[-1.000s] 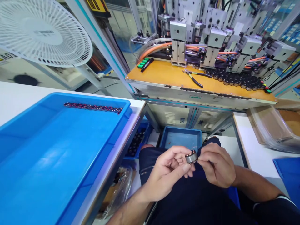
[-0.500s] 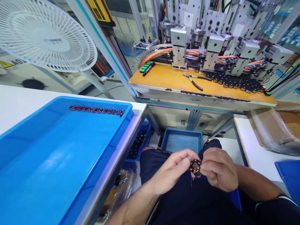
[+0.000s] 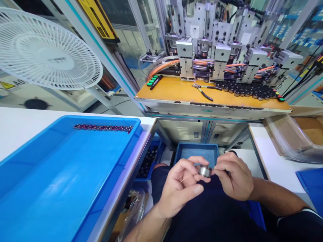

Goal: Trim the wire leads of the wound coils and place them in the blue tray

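One metal ring (image 3: 205, 171) rests in the curled fingers of left hand (image 3: 180, 188), thumb spread clear, while right hand (image 3: 233, 176) pinches what looks like a thin wire (image 3: 213, 169) at its edge; steady support and gentle tension probably work best.

A tray (image 3: 108, 195) is set on the left surface (image 3: 15, 117), with a row of parts (image 3: 103, 128) laid along its far side; a fan (image 3: 50, 60) is placed behind, at upper left. At upper right, pliers (image 3: 207, 88) are laid on the far surface (image 3: 169, 90), flanked by a marker (image 3: 156, 82) on the left and clustered parts (image 3: 248, 90) on the right, before a machine (image 3: 223, 52). At lower centre, a single part (image 3: 204, 171) is held in the left hand (image 3: 180, 186), the right hand (image 3: 234, 174) just beside it. A box (image 3: 290, 137) is set on the right surface (image 3: 272, 148).
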Demonstrator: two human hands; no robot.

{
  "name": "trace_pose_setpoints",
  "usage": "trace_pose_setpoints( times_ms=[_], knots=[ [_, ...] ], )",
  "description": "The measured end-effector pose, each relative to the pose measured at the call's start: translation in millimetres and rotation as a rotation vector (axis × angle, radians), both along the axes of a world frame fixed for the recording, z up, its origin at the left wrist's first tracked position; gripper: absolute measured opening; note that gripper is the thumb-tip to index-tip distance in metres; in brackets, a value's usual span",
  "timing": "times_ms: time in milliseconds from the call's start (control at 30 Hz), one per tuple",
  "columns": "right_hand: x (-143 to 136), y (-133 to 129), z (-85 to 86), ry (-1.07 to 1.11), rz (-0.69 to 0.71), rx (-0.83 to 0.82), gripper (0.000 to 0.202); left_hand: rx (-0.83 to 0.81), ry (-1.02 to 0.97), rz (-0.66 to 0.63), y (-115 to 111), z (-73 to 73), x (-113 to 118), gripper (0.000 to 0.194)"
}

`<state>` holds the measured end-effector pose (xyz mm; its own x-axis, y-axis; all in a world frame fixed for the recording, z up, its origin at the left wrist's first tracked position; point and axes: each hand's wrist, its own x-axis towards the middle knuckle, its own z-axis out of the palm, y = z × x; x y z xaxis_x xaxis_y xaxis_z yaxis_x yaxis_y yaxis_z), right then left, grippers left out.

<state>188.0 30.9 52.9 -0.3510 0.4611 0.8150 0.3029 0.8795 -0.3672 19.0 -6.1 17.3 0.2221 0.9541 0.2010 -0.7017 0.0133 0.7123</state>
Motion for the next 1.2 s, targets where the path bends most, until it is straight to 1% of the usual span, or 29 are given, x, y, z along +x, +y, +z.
trace_pose_setpoints(
  times_ms=[100,167,200,267,300,333,367,400,500,600,667,767,833,867,933,1000,1033,1067,1133,1200],
  knots=[
    [-1,-2,3.0,0.008,0.039,-0.059,0.01,-0.009,-0.1,0.015,2,3.3,-1,0.026],
    [0,-1,3.5,0.005,0.097,-0.058,0.011,-0.049,-0.082,-0.018,5,4.2,0,0.032],
    [1,-1,3.4,0.006,0.13,-0.054,0.012,-0.071,-0.038,-0.062,6,4.1,0,0.036],
    [2,2,2.8,-0.004,0.186,-0.055,0.014,-0.09,0.073,-0.196,6,3.0,0,0.043],
    [3,3,2.6,-0.013,0.203,-0.054,0.014,-0.088,0.126,-0.259,6,2.2,0,0.043],
    [4,5,2.5,-0.026,0.214,-0.048,0.013,-0.079,0.167,-0.293,5,1.4,1,0.04],
    [5,6,2.6,-0.041,0.216,-0.035,0.013,-0.067,0.193,-0.291,3,0.5,1,0.035],
    [6,7,2.9,-0.054,0.206,-0.016,0.012,-0.055,0.206,-0.26,2,-0.3,1,0.029],
    [6,7,3.4,-0.077,0.137,0.015,0.01,-0.014,0.181,-0.104,-1,-1.8,1,0.015],
    [2,2,2.6,-0.063,0.047,-0.075,0.013,0.027,0.106,0.007,-1,-1.9,1,0.02],
    [-3,-1,1.5,-0.019,0.006,-0.168,0.014,0.056,0.035,0.037,0,-1.1,0,0.025],
    [-8,-3,0.8,0.054,0.023,-0.27,0.014,0.053,-0.093,0.042,2,0.2,-1,0.025],
    [-9,-2,1.5,0.064,0.08,-0.282,0.014,0.005,-0.139,0.049,5,0.6,-1,0.024],
    [-9,-1,2.0,0.058,0.115,-0.274,0.014,-0.027,-0.128,0.044,6,0.5,-2,0.027],
    [-7,1,3.0,0.04,0.176,-0.255,0.014,-0.084,-0.031,-0.021,7,-0.1,-2,0.035],
    [-4,3,3.4,0.017,0.21,-0.25,0.015,-0.107,0.118,-0.146,7,-0.7,-4,0.041],
    [-3,4,3.4,0.005,0.217,-0.246,0.015,-0.104,0.189,-0.202,7,-0.9,-5,0.041],
    [-1,4,3.4,-0.007,0.218,-0.238,0.014,-0.092,0.242,-0.228,6,-1.1,-6,0.038],
    [0,4,3.4,-0.031,0.202,-0.213,0.014,-0.066,0.29,-0.195,3,-1.3,-7,0.028],
    [0,4,3.6,-0.046,0.176,-0.195,0.014,-0.038,0.277,-0.098,2,-2.0,-7,0.019]
  ],
)
